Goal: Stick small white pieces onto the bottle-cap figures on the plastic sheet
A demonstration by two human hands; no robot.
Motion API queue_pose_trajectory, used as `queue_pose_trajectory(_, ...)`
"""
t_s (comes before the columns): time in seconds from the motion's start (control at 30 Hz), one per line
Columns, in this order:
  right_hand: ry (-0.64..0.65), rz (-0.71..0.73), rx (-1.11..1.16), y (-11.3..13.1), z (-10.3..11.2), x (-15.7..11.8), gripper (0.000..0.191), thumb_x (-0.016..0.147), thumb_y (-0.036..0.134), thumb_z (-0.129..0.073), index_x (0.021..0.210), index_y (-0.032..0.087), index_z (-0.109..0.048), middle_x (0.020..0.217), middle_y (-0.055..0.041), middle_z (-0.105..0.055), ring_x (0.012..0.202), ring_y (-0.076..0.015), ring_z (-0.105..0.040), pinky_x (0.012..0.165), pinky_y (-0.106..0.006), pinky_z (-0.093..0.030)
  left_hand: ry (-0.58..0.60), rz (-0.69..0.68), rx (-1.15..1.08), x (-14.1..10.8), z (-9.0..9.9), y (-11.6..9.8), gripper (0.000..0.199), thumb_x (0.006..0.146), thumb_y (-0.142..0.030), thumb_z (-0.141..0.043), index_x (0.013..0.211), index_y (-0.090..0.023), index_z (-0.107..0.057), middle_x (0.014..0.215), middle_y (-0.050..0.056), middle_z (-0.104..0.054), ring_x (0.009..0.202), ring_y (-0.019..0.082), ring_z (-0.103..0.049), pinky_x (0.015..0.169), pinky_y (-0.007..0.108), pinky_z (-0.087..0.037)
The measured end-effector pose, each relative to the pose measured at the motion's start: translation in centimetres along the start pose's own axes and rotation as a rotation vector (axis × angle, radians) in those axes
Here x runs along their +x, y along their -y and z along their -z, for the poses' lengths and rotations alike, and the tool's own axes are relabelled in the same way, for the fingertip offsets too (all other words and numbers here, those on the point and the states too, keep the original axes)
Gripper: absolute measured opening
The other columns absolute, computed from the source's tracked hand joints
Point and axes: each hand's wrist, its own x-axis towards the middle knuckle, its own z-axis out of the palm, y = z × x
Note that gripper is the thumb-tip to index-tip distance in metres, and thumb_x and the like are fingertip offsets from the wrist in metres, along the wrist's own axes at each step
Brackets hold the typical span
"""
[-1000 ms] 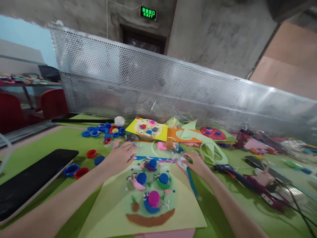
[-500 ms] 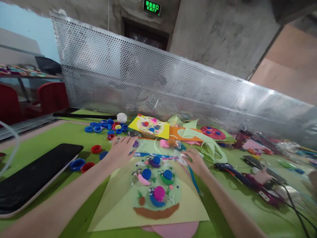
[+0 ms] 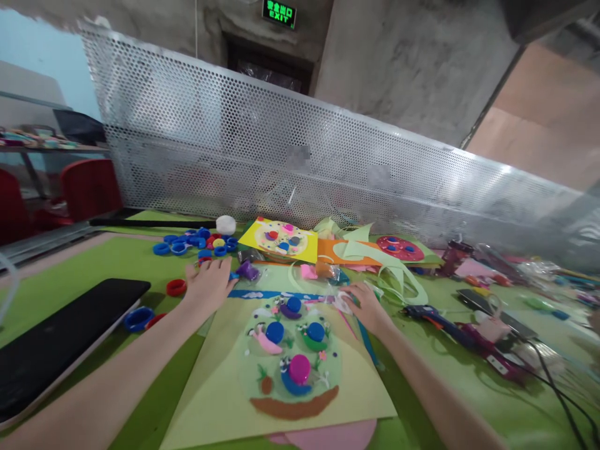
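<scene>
A pale yellow sheet lies in front of me, bearing a clay picture of several snails with bottle-cap shells above a brown clay strip. My left hand reaches past the sheet's far left corner, fingers stretched out and apart. Its fingertips are beside blue and red bottle caps, and a purple clay packet lies just to its right. My right hand rests at the far right corner, fingers loosely bent and apart, touching a crumpled clear wrapper.
A black phone lies at left. Beyond the sheet are a yellow decorated card, green paper scraps and a pink clay disc. A glue gun with cables lies at right. A perforated metal screen stands behind the table.
My left hand has moved left, off the sheet's top edge toward the bottle caps, uncovering more of the purple clay packet and blue strip. My right hand stays nearly in place.
</scene>
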Motion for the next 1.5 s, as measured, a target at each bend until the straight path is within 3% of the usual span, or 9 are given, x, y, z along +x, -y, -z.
queue_pose_trajectory(0.17, 0.011, 0.002, 0.015, 0.4, 0.2, -0.1, 0.021, 0.087, 0.027, -0.046, 0.096, 0.021, -0.064, 0.092, -0.0086, -0.061, 0.091, -0.0241, -0.056, 0.088, -0.044, -0.041, -0.048, -0.085, -0.044, 0.3, 0.1, 0.2, 0.044, 0.077, -0.021, -0.054, 0.120, -0.013, -0.048, 0.116, 0.019, -0.052, 0.106, 0.038, -0.049, 0.083, 0.050, -0.042)
queue_pose_trajectory(0.37, 0.007, 0.000, 0.036, 0.7, 0.4, -0.1, 0.022, 0.086, 0.026, -0.046, 0.099, 0.021, -0.064, 0.093, -0.0089, -0.059, 0.093, -0.0241, -0.055, 0.087, -0.042, -0.043, -0.110, -0.245, -0.150, 0.6, -0.1, 0.1, 0.050, 0.076, -0.021, -0.059, 0.122, -0.009, -0.045, 0.113, 0.019, -0.049, 0.102, 0.032, -0.050, 0.089, 0.039, -0.042)
queue_pose_trajectory(0.67, -0.042, 0.006, 0.070, 1.1, 0.5, -0.1, 0.020, 0.084, 0.026, -0.050, 0.098, 0.019, -0.063, 0.091, -0.0096, -0.060, 0.089, -0.0246, -0.055, 0.086, -0.044, -0.043, -0.153, -0.316, -0.252, 0.8, -1.0, 0.3, 0.040, 0.082, -0.035, -0.053, 0.114, -0.011, -0.051, 0.111, 0.016, -0.049, 0.102, 0.031, -0.049, 0.091, 0.042, -0.042)
queue_pose_trajectory(0.83, -0.104, -0.003, 0.114, 1.5, 0.9, -0.1, 0.023, 0.084, 0.026, -0.048, 0.101, 0.017, -0.060, 0.094, -0.0107, -0.060, 0.085, -0.0226, -0.058, 0.080, -0.040, -0.047, -0.168, -0.349, -0.297, 0.7, -0.9, 0.0, 0.030, 0.085, -0.024, -0.040, 0.109, -0.013, -0.055, 0.111, 0.014, -0.051, 0.105, 0.029, -0.047, 0.093, 0.042, -0.039)
queue_pose_trajectory(1.0, -0.163, 0.013, 0.146, 2.1, 1.4, -0.2, 0.023, 0.084, 0.026, -0.048, 0.101, 0.019, -0.061, 0.092, -0.0098, -0.061, 0.080, -0.0222, -0.060, 0.076, -0.040, -0.049, -0.186, -0.308, -0.361, 0.3, 0.2, -0.5, 0.029, 0.085, -0.018, -0.035, 0.100, -0.015, -0.060, 0.114, 0.016, -0.053, 0.110, 0.034, -0.041, 0.091, 0.053, -0.032)
queue_pose_trajectory(1.13, -0.183, 0.046, 0.177, 4.6, 2.8, 0.6, 0.022, 0.084, 0.023, -0.048, 0.103, 0.020, -0.060, 0.091, -0.0098, -0.060, 0.078, -0.0216, -0.060, 0.068, -0.036, -0.051, -0.137, -0.318, -0.499, -0.4, 1.4, -1.7, 0.024, 0.087, -0.029, -0.042, 0.097, -0.018, -0.061, 0.113, 0.012, -0.057, 0.113, 0.032, -0.042, 0.096, 0.052, -0.026)
queue_pose_trajectory(1.3, -0.088, 0.236, 0.238, 10.8, 4.2, 3.3, 0.021, 0.085, 0.020, -0.053, 0.105, 0.024, -0.059, 0.100, -0.0068, -0.059, 0.094, -0.0191, -0.057, 0.082, -0.033, -0.048, 0.022, -0.364, -0.772, -1.8, 3.2, -4.1, 0.031, 0.085, -0.039, -0.044, 0.106, -0.021, -0.058, 0.110, 0.008, -0.062, 0.104, 0.025, -0.053, 0.091, 0.041, -0.038)
queue_pose_trajectory(1.4, -0.061, 0.325, 0.265, 13.3, 3.2, 4.5, 0.019, 0.086, 0.020, -0.053, 0.103, 0.026, -0.059, 0.101, -0.0039, -0.058, 0.097, -0.0166, -0.056, 0.087, -0.030, -0.046, 0.129, -0.363, -0.908, -2.1, 4.4, -4.6, 0.027, 0.084, -0.038, -0.043, 0.082, -0.021, -0.063, 0.085, 0.002, -0.068, 0.080, 0.019, -0.061, 0.072, 0.027, -0.046)
queue_pose_trajectory(1.5, -0.144, 0.258, 0.277, 13.9, 1.6, 4.4, 0.024, 0.086, 0.017, -0.052, 0.109, 0.023, -0.053, 0.106, -0.0077, -0.054, 0.103, -0.0198, -0.051, 0.090, -0.035, -0.043, 0.176, -0.244, -0.973, -2.0, 5.5, -4.5, 0.028, 0.081, -0.041, -0.048, 0.067, -0.020, -0.059, 0.067, -0.001, -0.063, 0.063, 0.018, -0.057, 0.059, 0.025, -0.042)
